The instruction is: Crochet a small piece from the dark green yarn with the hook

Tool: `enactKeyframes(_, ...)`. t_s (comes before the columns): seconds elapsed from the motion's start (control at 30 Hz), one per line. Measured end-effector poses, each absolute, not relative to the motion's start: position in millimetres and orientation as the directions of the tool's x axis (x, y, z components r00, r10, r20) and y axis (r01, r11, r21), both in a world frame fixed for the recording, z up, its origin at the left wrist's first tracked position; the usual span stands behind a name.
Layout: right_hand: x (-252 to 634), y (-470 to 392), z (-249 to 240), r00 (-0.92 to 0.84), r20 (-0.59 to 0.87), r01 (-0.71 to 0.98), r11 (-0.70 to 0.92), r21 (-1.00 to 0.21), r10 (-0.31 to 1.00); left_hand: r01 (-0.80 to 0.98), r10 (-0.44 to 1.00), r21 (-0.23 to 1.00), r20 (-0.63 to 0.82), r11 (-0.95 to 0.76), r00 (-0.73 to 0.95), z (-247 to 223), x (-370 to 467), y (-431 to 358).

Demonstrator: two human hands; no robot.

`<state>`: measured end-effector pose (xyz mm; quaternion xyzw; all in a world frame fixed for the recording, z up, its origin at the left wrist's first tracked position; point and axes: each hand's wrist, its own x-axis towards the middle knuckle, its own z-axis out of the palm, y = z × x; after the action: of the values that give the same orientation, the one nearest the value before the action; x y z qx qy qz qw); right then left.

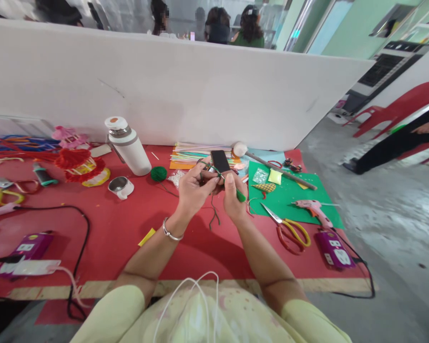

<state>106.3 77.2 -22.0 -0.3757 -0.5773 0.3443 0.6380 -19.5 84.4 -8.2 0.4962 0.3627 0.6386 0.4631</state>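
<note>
Both hands meet over the middle of the red table. My right hand (234, 193) is closed around a crochet hook (240, 196) with a green handle, its metal tip pointing toward the other hand. Dark green yarn (214, 167) runs over the fingers of my left hand (194, 186), which pinches it near the hook's tip. A loose yarn tail (214, 216) hangs down onto the table. To the left lies the green yarn ball (158, 174), with a strand trailing from it. Just behind the hands is a dark phone (220, 161). Fingers partly hide the worked piece.
Left stand a white thermos (130, 147), a steel-lined cup (121, 187) and a red pipe-cleaner craft (79, 164). Right are scissors (288, 228), a pink glue gun (313, 209) and a purple power socket (334, 250) with a cord. A white partition (186, 90) closes off the back.
</note>
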Motion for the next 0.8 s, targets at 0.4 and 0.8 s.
enactKeyframes(0.4, 97.9, 75.3, -28.0, 0.138, 0.410, -0.155, 0.429, -0.890, 0.901, -0.455, 0.977, 0.865, 0.200, -0.213, -0.077, -3.3, -11.9, 80.8)
enactKeyframes(0.8, 101.1, 74.7, -25.4, 0.116, 0.395, -0.140, 0.409, -0.902, 0.911, -0.478, 0.978, 0.858, 0.206, -0.187, -0.013, -1.9, -13.8, 81.0)
